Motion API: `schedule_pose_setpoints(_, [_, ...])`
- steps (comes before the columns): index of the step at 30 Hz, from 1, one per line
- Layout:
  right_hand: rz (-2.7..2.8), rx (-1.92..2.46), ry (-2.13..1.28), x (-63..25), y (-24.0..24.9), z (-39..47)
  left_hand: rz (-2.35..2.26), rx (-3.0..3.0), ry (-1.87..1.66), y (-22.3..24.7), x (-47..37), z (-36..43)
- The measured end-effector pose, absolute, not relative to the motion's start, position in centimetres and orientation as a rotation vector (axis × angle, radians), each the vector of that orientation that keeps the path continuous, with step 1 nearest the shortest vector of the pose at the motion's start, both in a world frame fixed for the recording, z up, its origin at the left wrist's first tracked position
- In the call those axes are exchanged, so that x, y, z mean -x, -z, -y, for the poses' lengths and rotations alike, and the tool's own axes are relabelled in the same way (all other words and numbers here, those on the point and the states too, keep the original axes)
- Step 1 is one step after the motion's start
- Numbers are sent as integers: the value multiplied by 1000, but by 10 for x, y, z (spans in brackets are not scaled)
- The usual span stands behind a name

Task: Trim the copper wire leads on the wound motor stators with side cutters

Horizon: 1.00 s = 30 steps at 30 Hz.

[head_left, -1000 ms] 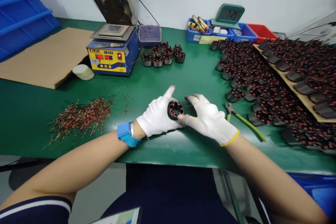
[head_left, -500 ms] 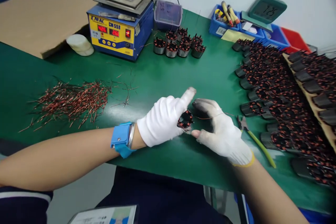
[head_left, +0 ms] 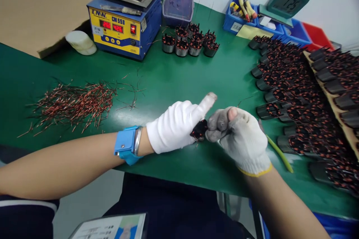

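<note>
My left hand (head_left: 176,127), in a white glove, is closed around a small black motor stator (head_left: 199,130) with copper windings. Its thumb points up and away over the stator, whose other side is hidden in the palm. Close against the stator on the right, my right hand (head_left: 238,136) is curled in a pinch, its glove grey at the fingers and the bare thumb tip showing. A thin copper wire (head_left: 245,100) sticks out above this pinch. Side cutters with green handles (head_left: 280,154) lie just right of my right hand, which covers their jaws.
Several wound stators (head_left: 181,46) stand at the back beside a blue-yellow soldering unit (head_left: 117,30). Clipped wire ends (head_left: 73,106) are heaped on the left. Rows of stators (head_left: 291,101) fill the right side. Blue bins (head_left: 237,22) and a digital clock (head_left: 288,2) line the wall.
My right hand has turned and curled its fingers into a pinch against the stator; before, its thumb and fingers were spread, with the wire running across to them. My left hand keeps its hold.
</note>
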State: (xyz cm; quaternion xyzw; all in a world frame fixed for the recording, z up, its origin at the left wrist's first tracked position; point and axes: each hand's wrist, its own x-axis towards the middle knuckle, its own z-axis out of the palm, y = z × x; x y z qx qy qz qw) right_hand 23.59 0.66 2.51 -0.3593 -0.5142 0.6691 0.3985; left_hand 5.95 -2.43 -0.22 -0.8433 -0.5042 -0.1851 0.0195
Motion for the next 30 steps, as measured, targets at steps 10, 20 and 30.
schedule_pose_setpoints(10, [1776,1292,-1224,-248,-7,-22,1575,3371,393,-18,-30,11])
schedule_pose_setpoints(20, [2053,1424,-1085,-249,2,-27,1308,2854,635,-24,-53,34])
schedule_pose_setpoints(30, [1626,1206,-1406,-243,11,-37,1415,2551,162,-19,-82,55])
